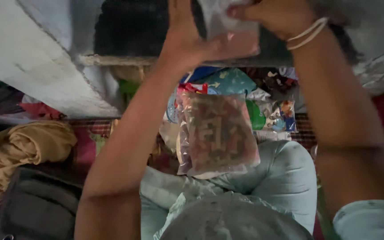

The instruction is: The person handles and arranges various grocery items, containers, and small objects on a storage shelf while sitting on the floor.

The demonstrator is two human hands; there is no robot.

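From my feed, the left hand (187, 35) and right hand (274, 15) are both raised at top centre, fingers closed on a crumpled clear plastic bag (232, 31). Below hangs a clear plastic pouch of mixed reddish bits (216, 135), in front of piled colourful packets (263, 111); mustard cloth (23, 149) lies left.

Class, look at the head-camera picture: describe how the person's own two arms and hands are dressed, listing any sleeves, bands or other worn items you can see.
Both forearms are bare. The left hand wears nothing visible. The right hand has pale, thin cord-like bands looped around the wrist. A light blue-green sleeve shows near the right upper arm at the picture's lower edge.
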